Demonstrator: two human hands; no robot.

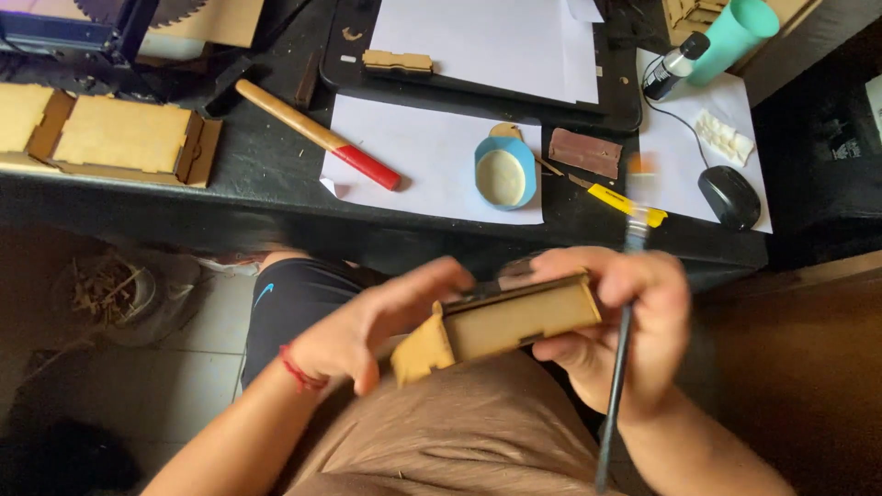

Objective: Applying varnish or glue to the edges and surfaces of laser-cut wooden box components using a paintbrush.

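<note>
Two hands, left hand (pixel 367 335) and right hand (pixel 625 321), both gripping one wooden box (pixel 514 321); one brush (pixel 617 386) in the right.

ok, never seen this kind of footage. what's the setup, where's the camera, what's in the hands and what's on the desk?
There is no machine here: a seated person works with two bare hands, and the one picture comes from a camera worn on their head, looking down over their lap at a black desk.

The left hand and the right hand together hold a small wooden box made of thin flat panels. The right hand also holds a thin dark brush, its tip blurred.

On the desk lie sheets of white paper, a hammer with a wooden, red-ended handle, a small blue dish with a pale filling, a brown block, a black mouse, a small bottle, a teal cup and, at the left, a larger open wooden box.
</note>
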